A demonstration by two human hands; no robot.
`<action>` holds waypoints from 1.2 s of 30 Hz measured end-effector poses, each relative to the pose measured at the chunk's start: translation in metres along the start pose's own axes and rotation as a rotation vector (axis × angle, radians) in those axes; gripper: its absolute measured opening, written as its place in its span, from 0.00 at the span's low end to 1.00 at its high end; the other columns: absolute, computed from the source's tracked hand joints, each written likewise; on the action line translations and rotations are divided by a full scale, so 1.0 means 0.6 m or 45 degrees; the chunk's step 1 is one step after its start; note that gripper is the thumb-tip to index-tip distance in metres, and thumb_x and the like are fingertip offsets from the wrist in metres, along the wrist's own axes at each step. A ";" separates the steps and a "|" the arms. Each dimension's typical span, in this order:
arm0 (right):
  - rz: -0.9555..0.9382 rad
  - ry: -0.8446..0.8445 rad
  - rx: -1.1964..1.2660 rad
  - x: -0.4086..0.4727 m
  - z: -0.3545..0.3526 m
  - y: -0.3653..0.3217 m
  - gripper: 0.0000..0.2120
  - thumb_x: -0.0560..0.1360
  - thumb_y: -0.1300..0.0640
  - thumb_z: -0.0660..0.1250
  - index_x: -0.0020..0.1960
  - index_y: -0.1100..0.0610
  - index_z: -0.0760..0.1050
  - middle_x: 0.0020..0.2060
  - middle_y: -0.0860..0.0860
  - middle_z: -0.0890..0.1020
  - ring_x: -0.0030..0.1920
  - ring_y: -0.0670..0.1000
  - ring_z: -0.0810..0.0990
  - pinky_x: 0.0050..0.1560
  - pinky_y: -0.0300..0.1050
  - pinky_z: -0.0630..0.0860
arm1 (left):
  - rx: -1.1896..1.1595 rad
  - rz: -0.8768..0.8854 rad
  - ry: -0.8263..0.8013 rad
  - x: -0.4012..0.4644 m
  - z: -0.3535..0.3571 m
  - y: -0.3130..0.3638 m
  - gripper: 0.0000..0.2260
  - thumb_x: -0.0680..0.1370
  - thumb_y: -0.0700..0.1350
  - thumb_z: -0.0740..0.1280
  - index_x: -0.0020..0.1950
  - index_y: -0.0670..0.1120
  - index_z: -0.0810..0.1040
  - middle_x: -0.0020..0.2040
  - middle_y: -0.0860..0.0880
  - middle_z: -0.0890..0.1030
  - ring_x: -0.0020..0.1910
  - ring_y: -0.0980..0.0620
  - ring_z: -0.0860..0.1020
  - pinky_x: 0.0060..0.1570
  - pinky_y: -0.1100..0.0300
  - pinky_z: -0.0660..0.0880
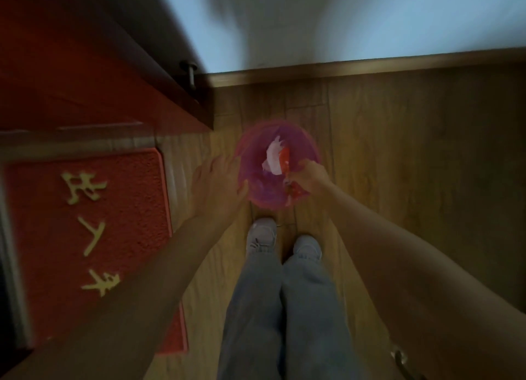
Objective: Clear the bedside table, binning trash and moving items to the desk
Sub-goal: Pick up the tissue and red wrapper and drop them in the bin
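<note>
the pink bin point(277, 166) stands on the wooden floor point(398, 152), just ahead of the person's pale sneakers point(262, 236) and a little way out from the skirting board point(341, 68) under the pale wall point(370, 18). it is lined with a translucent purple-pink bag, and a crumpled white tissue point(272, 157) lies inside it. a red wrapper point(287, 163) hangs over the bin's near right side; its lower end is pinched in the right hand point(308, 177), whose fingers are curled closed around it right at the rim. the left hand point(217, 186) is spread open and holds nothing, with its fingers reaching the bin's left rim and the thumb close against the side; the blur makes it hard to say whether it actually presses on the plastic.

to the left, close beside the bin, stands a dark red door point(85, 66) with a dark handle point(189, 72) sticking out near its edge. below it a grey threshold strip point(85, 145) runs across, and a red doormat point(91, 237) lies next to the left forearm. the mat carries three pale yellow chinese characters running down its length; the middle one looks like 入, while the others are too blurred to read with any confidence. blue jeans point(284, 308) cover both legs. a small metal object point(400, 357) shows at the lower right edge, too cut off to identify.
</note>
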State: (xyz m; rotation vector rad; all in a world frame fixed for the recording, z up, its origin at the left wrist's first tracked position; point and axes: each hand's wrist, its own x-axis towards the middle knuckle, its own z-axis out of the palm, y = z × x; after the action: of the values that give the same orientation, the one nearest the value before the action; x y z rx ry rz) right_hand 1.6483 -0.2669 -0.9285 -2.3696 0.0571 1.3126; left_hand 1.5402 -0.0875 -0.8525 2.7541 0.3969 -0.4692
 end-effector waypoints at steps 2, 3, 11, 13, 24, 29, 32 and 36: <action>-0.043 0.073 -0.071 -0.015 -0.018 -0.002 0.21 0.74 0.48 0.67 0.63 0.59 0.73 0.59 0.58 0.79 0.58 0.57 0.77 0.53 0.47 0.72 | 0.012 -0.012 -0.018 0.002 -0.019 0.004 0.26 0.71 0.54 0.51 0.60 0.41 0.75 0.54 0.40 0.78 0.52 0.39 0.75 0.51 0.48 0.71; -0.068 0.113 -0.098 -0.028 -0.028 -0.004 0.23 0.76 0.48 0.66 0.66 0.59 0.71 0.62 0.59 0.76 0.61 0.59 0.75 0.58 0.50 0.72 | 0.016 -0.010 -0.023 0.002 -0.029 0.007 0.26 0.71 0.55 0.51 0.60 0.42 0.75 0.54 0.40 0.78 0.52 0.39 0.76 0.52 0.48 0.71; -0.243 0.366 -0.308 -0.248 -0.136 -0.026 0.20 0.78 0.47 0.60 0.66 0.56 0.70 0.67 0.57 0.71 0.72 0.58 0.62 0.68 0.56 0.65 | -0.134 0.019 -0.069 -0.024 -0.159 0.080 0.26 0.71 0.56 0.50 0.60 0.43 0.74 0.56 0.41 0.76 0.54 0.42 0.74 0.53 0.45 0.72; -0.230 0.404 -0.348 -0.329 -0.168 -0.041 0.21 0.79 0.48 0.59 0.68 0.56 0.68 0.70 0.58 0.68 0.75 0.58 0.57 0.72 0.55 0.61 | -0.081 0.059 -0.068 -0.044 -0.219 0.110 0.23 0.71 0.55 0.53 0.59 0.44 0.73 0.55 0.42 0.76 0.53 0.42 0.74 0.52 0.47 0.71; -0.173 0.777 -0.183 -0.682 -0.252 -0.078 0.24 0.80 0.45 0.57 0.73 0.53 0.63 0.75 0.56 0.63 0.77 0.55 0.53 0.74 0.53 0.54 | 0.142 0.368 0.068 -0.210 -0.515 0.256 0.23 0.78 0.52 0.60 0.72 0.44 0.66 0.70 0.43 0.69 0.70 0.44 0.64 0.66 0.48 0.63; -0.052 1.017 -0.054 -0.811 -0.249 -0.033 0.23 0.80 0.45 0.57 0.72 0.53 0.65 0.73 0.55 0.66 0.76 0.54 0.57 0.74 0.54 0.56 | 0.235 0.567 0.062 -0.265 -0.556 0.306 0.24 0.78 0.52 0.61 0.72 0.45 0.65 0.71 0.43 0.68 0.71 0.44 0.64 0.68 0.48 0.61; 0.073 1.161 0.057 -0.885 -0.244 0.010 0.23 0.79 0.46 0.58 0.71 0.53 0.66 0.72 0.54 0.67 0.75 0.53 0.59 0.75 0.54 0.57 | 0.282 0.659 0.033 -0.294 -0.564 0.340 0.24 0.78 0.53 0.60 0.73 0.46 0.64 0.72 0.44 0.67 0.71 0.44 0.63 0.69 0.48 0.60; 0.259 1.310 0.160 -0.984 -0.220 0.083 0.23 0.79 0.46 0.58 0.71 0.54 0.67 0.72 0.55 0.68 0.75 0.53 0.60 0.74 0.53 0.57 | 0.318 0.842 0.042 -0.342 -0.569 0.402 0.24 0.79 0.53 0.59 0.73 0.46 0.64 0.72 0.44 0.68 0.71 0.44 0.63 0.69 0.47 0.61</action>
State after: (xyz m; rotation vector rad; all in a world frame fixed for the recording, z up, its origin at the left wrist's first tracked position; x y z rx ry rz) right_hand 1.4164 -0.4621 -0.4027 -2.6986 0.6620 0.0254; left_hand 1.5239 -0.2309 -0.4100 2.8999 -0.5951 -0.3103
